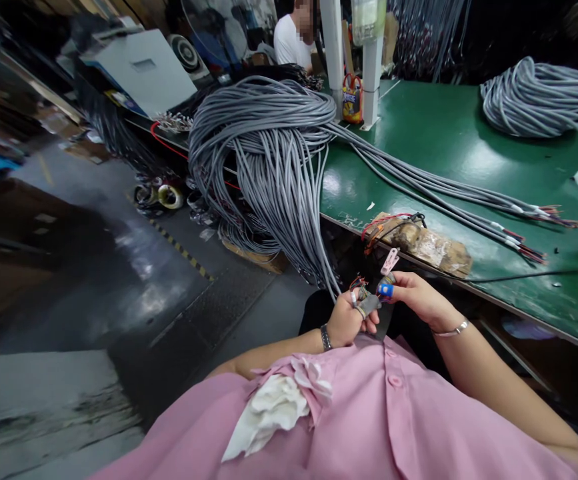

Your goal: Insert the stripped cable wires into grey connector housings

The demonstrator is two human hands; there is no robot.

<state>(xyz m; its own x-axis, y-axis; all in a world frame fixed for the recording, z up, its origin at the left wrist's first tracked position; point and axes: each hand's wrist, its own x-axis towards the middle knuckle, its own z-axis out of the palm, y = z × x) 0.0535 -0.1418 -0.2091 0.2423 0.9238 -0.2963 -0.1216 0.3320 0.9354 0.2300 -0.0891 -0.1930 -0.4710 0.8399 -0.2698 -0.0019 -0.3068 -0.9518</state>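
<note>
The grey cables (279, 160) look heavy as a mass, yet each strand seems bendy and smooth-skinned, likely to slide against its neighbours. The thin wires (357, 283) at the ends look soft and easily bent or nicked, so the firmest hold is probably on the grey jacket just behind them, with only fingertips on the wires.

The cables slump over the edge of the green table (433, 133), and a few run down to the left hand (345, 320). Its fingers are curled closed around the cable ends, thumb side up, with coloured wires sticking out above them. The right hand (419, 297) comes in from the other side, thumb and forefinger pinched together on wire tips just beside the left fingertips. A blue band (385, 289) shows at that pinch; how many wires it holds cannot be told. The remaining right fingers are partly hidden. A pale clip (390, 261) stands just above.
</note>
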